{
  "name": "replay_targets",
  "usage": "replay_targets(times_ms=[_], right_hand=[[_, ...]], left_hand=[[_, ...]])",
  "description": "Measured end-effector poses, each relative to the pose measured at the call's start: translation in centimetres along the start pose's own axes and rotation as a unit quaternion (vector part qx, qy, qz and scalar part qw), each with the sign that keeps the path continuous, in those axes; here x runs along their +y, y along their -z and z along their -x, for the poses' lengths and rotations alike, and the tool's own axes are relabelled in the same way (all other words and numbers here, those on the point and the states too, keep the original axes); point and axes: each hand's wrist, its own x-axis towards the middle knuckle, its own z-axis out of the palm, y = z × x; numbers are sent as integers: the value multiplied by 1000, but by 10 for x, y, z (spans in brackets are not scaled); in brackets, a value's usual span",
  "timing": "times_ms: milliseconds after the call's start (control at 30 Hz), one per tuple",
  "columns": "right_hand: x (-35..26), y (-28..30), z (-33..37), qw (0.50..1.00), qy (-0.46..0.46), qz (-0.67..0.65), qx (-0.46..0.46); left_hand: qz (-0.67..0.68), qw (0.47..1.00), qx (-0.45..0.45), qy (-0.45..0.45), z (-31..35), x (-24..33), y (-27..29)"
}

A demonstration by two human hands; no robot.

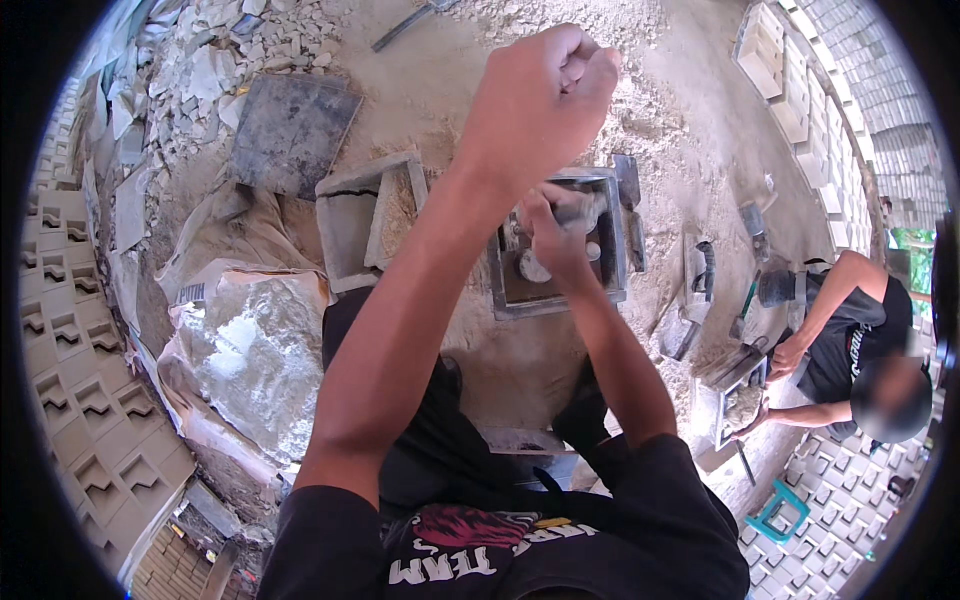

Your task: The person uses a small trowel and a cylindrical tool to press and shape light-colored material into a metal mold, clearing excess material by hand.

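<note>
Raised high in front of me, my left hand (552,88) is closed in a fist; whatever may be inside it is hidden. Lower down, my right hand (553,225) reaches into a rectangular grey metal mould (560,306) on the ground. Its fingers curl at a blurred greyish piece (585,208) that I cannot make out. On the mould's dark floor lie pale round pieces (534,266), partly hidden by that hand. Dark flat metal pieces (627,180) stand along the mould's right side.
Left of the mould is another box-shaped mould (350,235), beside an open sack of pale powder (255,350). A dark square plate (293,133) lies near rubble (270,45). Trowels (690,305) lie to the right, where a co-worker (850,340) handles another mould (708,410). Patterned blocks (80,340) stand far left.
</note>
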Motion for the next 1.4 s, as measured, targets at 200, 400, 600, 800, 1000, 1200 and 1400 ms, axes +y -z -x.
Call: replay_targets(times_ms=[200,400,600,800,1000,1200,1400], right_hand=[[8,-6,-25,972,189,91,103],[-24,-18,-63,988,89,68,110],[-19,-26,-74,963,183,153,127],[-20,-6,-72,970,43,223,84],[-25,-2,-51,968,27,168,184],[-32,15,-46,957,80,257,111],[-23,31,-48,956,73,250,133]], left_hand=[[-6,999,-24,24,-3,-3,5],[-28,999,-23,24,-2,-1,11],[5,1000,0,27,-5,0,12],[43,999,20,25,-7,3,15],[84,994,69,32,-9,13,21],[197,973,106,49,-8,14,20],[172,978,114,12,-9,12,17]])
